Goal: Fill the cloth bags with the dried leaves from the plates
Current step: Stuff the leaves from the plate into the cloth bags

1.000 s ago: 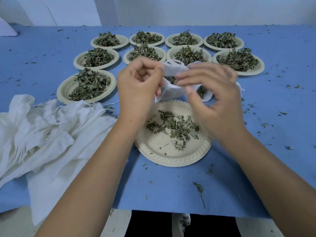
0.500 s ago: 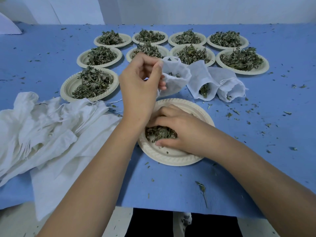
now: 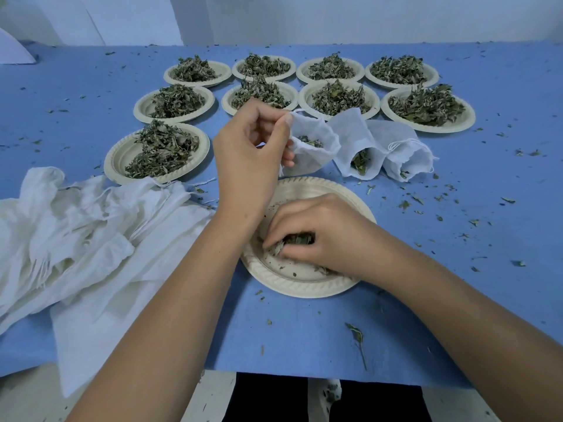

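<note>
At frame centre, the open cloth bag (image 3: pixel 316 144) held a few dried leaves (image 3: pixel 309 141), its rim pinched by the left hand (image 3: pixel 248 166). Below it, the right hand (image 3: pixel 316 236) curled its fingers (image 3: pixel 283 254) round a clump of leaves (image 3: pixel 298 240) on the nearly bare plate (image 3: pixel 292 280). Right of the bag lay two part-filled bags (image 3: pixel 356 147); nine heaped plates (image 3: pixel 158 150) stood above, and empty bags (image 3: pixel 91 233) lay lower left on the blue worktop (image 3: pixel 304 336).

Left hand (image 3: pixel 249 159) aloft in a pinch — right hand (image 3: pixel 313 236) low, fingers curled.
</note>
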`<action>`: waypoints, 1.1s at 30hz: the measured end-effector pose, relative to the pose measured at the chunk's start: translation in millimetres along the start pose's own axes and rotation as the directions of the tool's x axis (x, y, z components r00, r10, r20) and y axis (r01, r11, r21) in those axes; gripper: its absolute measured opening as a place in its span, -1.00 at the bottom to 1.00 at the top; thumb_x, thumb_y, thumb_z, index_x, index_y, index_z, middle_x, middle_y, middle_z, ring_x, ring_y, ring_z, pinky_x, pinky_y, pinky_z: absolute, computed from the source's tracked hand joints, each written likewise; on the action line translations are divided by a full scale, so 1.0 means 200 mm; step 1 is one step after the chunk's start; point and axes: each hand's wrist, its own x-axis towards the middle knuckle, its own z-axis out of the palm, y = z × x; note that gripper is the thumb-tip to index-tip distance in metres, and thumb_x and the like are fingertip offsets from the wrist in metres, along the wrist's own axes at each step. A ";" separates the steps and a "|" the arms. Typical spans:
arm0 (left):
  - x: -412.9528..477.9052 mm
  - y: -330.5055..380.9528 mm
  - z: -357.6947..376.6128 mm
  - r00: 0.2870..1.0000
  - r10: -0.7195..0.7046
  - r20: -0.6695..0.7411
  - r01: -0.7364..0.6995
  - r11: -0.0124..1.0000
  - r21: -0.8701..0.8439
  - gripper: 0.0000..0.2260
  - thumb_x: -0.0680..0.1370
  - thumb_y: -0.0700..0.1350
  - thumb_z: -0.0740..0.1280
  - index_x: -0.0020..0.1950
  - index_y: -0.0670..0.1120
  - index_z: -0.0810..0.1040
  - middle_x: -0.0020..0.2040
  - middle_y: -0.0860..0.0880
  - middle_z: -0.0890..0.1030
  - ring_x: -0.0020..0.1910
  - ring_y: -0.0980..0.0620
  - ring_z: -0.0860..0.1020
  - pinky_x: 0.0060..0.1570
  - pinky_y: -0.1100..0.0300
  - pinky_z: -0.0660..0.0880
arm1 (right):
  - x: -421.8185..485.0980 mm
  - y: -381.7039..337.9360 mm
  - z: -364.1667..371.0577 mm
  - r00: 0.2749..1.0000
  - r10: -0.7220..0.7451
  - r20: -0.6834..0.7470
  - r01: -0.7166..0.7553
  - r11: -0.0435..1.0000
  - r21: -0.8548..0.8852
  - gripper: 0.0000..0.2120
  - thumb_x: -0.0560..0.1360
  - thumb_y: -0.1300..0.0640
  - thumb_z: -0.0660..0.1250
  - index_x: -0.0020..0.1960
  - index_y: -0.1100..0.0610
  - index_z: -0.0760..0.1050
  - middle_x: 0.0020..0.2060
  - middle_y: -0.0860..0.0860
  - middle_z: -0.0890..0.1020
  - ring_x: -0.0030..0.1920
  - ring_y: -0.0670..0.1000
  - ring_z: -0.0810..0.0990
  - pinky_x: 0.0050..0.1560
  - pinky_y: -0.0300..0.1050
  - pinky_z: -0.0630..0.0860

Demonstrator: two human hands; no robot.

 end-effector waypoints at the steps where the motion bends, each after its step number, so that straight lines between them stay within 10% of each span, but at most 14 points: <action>1: 0.00 0.00 0.00 1.000 -0.005 0.000 0.005 1.000 -0.001 -0.90 0.57 -0.27 0.34 -0.14 -0.15 0.55 -0.38 0.01 0.55 -0.45 0.04 0.55 -0.40 0.20 0.53 | 0.00 -0.01 -0.02 0.996 0.013 -0.083 -0.008 0.998 0.063 -0.87 0.36 0.38 0.47 -0.11 0.26 0.69 -0.18 0.09 0.69 -0.15 0.02 0.65 -0.02 -0.08 0.54; 7: -0.01 0.01 0.00 0.996 -0.007 0.091 0.006 1.000 0.011 -0.93 0.54 -0.28 0.38 -0.14 -0.16 0.59 -0.34 0.01 0.59 -0.41 0.15 0.54 -0.37 0.27 0.51 | -0.02 -0.02 -0.13 0.811 0.227 -0.539 0.124 0.834 0.538 -0.67 0.32 0.40 0.45 0.09 0.33 0.56 -0.18 -0.04 0.70 -0.13 -0.04 0.68 -0.04 -0.23 0.58; 14: -0.03 0.02 0.00 0.981 -0.019 0.192 0.028 0.999 -0.043 -0.89 0.53 -0.26 0.40 -0.19 -0.14 0.58 -0.43 -0.02 0.57 -0.50 0.07 0.51 -0.46 0.24 0.47 | -0.02 0.01 -0.15 0.609 0.389 -0.691 -0.008 0.874 0.485 -0.78 0.39 0.35 0.46 0.02 0.19 0.63 -0.23 -0.08 0.71 -0.18 -0.11 0.67 -0.09 -0.28 0.55; 24: -0.03 0.02 0.01 0.959 -0.014 0.284 0.029 0.999 -0.046 -0.89 0.53 -0.29 0.40 -0.18 -0.15 0.59 -0.47 0.07 0.54 -0.53 0.14 0.48 -0.47 0.33 0.42 | -0.03 0.05 -0.15 0.812 0.133 -0.568 -0.241 0.963 -0.119 -0.85 0.41 0.32 0.43 -0.02 0.26 0.63 -0.09 0.06 0.65 -0.06 0.03 0.60 0.02 -0.13 0.51; 33: -0.03 0.03 0.01 0.952 0.011 0.305 0.016 0.996 -0.088 -0.86 0.53 -0.31 0.39 -0.19 -0.12 0.58 -0.47 0.08 0.56 -0.55 0.18 0.46 -0.49 0.38 0.39 | -0.03 0.04 -0.14 0.756 -0.084 -0.649 -0.108 0.962 -0.250 -0.95 0.42 0.39 0.42 -0.18 0.29 0.63 -0.23 0.10 0.65 -0.20 0.02 0.63 -0.17 -0.06 0.56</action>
